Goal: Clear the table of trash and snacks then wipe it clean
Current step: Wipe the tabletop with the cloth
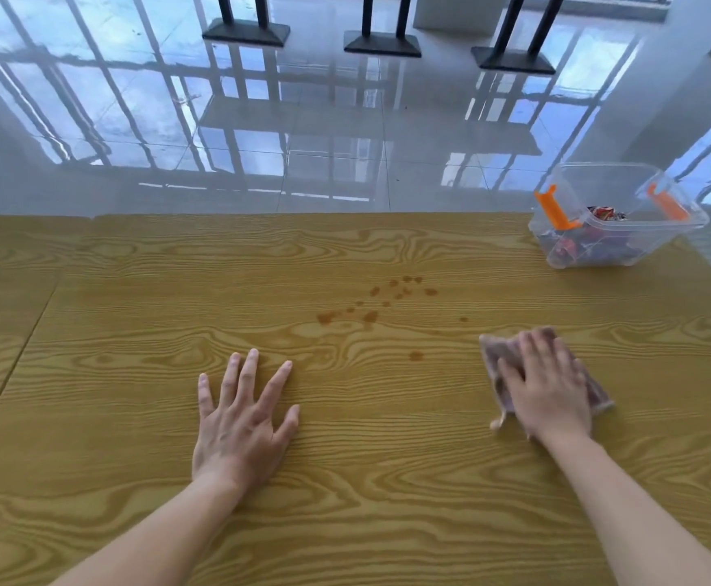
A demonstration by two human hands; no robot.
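While the snacks already sit in the clear bin (616, 222) at the far right corner of the bench (134, 289), we judge the clearing step done and the wiping just under way. Our right hand (550, 384) lies flat, fingers spread a little, pressing a folded pinkish cloth (499, 357) against the wood at the near right; it grips nothing, only pins the cloth down. Our left hand (242, 420) rests palm down and fully spread on the bare wood, near centre, holding nothing.

A scatter of brownish spill spots (370, 308) lies left of and beyond the cloth, well short of the bin, with one lone spot (416, 355) nearer to us. None of it is under the cloth yet.

What may go wrong: a single flat sweep could smear the drops into streaks, since the cloth looks small against the spread of the spots. A loose corner of the cloth pokes out near the wrist and could fold under and drag. A wide stroke toward the far right could nudge the bin, which overhangs close to the bench edge. The lone spot is easy to miss.
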